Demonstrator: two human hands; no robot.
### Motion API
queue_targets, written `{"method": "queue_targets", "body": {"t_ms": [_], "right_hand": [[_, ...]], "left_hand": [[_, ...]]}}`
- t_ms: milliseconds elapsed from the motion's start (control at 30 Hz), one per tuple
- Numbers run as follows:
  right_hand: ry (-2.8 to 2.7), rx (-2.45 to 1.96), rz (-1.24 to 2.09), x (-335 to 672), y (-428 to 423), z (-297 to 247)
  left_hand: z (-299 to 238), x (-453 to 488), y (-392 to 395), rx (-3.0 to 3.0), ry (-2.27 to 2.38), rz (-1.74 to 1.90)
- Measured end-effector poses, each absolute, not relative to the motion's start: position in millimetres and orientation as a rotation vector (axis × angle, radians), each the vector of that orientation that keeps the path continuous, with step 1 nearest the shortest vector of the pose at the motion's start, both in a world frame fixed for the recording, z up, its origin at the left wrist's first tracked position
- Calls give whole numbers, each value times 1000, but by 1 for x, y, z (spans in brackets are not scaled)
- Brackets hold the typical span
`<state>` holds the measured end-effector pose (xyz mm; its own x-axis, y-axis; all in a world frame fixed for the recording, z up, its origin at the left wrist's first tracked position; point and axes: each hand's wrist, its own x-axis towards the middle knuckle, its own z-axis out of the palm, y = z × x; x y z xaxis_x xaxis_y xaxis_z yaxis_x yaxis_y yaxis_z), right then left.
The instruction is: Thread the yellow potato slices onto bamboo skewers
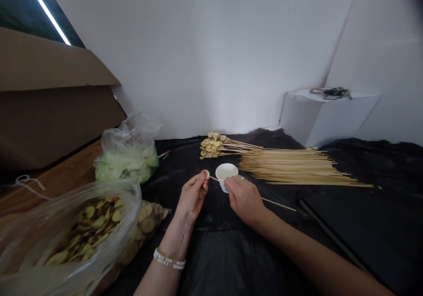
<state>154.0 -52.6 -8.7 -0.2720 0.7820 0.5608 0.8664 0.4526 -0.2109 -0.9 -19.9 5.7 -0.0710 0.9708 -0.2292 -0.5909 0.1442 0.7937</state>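
My left hand [192, 196] pinches a round pale slice [207, 174], which looks like potato, between thumb and fingers. A thin bamboo skewer [279, 204] runs through my right hand [243, 199], its fingers closed round it. The skewer's front end meets the slice; whether it has gone through cannot be made out. Just behind my right fingers stands a white paper cup [226, 167], partly hidden by that hand. Farther back lie finished-looking skewers with slices [212, 145] on their ends. Many bare bamboo skewers [297, 166] are spread beside them on the right.
An open plastic bag of slices [99, 219] sits at the front left, with a bag of pale green vegetable pieces [127, 161] behind it. Black sheeting [231, 252] covers the work surface. A cardboard box [56, 110] and a white box [330, 115] stand at the sides.
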Motion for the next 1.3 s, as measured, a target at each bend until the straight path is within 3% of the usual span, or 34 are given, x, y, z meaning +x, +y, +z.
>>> {"method": "queue_targets", "body": {"t_ms": [1300], "right_hand": [[-2082, -1447, -153, 155, -52, -12]], "left_hand": [[1, 10, -27, 669, 956, 1280]]}}
